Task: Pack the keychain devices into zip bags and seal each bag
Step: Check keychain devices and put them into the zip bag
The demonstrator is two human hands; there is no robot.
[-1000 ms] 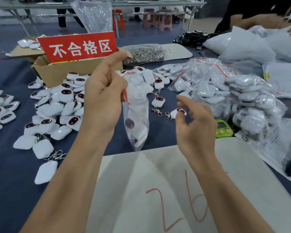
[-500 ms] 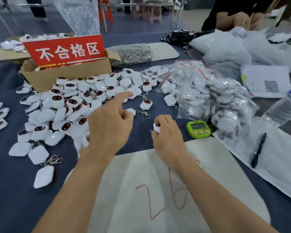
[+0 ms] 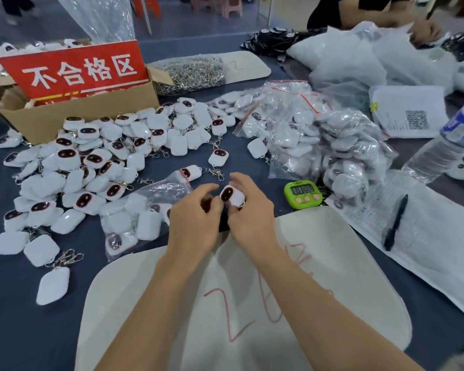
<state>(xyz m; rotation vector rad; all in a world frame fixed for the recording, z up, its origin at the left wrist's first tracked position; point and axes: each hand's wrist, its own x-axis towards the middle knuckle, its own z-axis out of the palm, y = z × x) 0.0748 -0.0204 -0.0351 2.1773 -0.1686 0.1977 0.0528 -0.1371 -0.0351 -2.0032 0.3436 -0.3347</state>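
Note:
My right hand (image 3: 252,218) grips one white keychain device (image 3: 232,197) with a dark red face, held just above the blue table near the white mat's far edge. My left hand (image 3: 196,223) is right beside it, its curled thumb and forefinger pinching the device's left edge. A clear zip bag (image 3: 145,210) with a red seal strip lies open on the table left of my hands and holds several devices. A big pile of loose devices (image 3: 97,162) spreads over the left half of the table.
A white mat (image 3: 332,263) marked in red lies under my forearms. A green timer (image 3: 303,194) stands to the right, filled bags (image 3: 319,145) behind it. A cardboard box (image 3: 91,113) with a red sign stands at the back left. Papers with a pen (image 3: 395,223) and a water bottle (image 3: 439,151) are at the right.
My left hand has let go of the bag it held up, and the bag now lies on the table. My right hand picked up a device, and both hands met at it.

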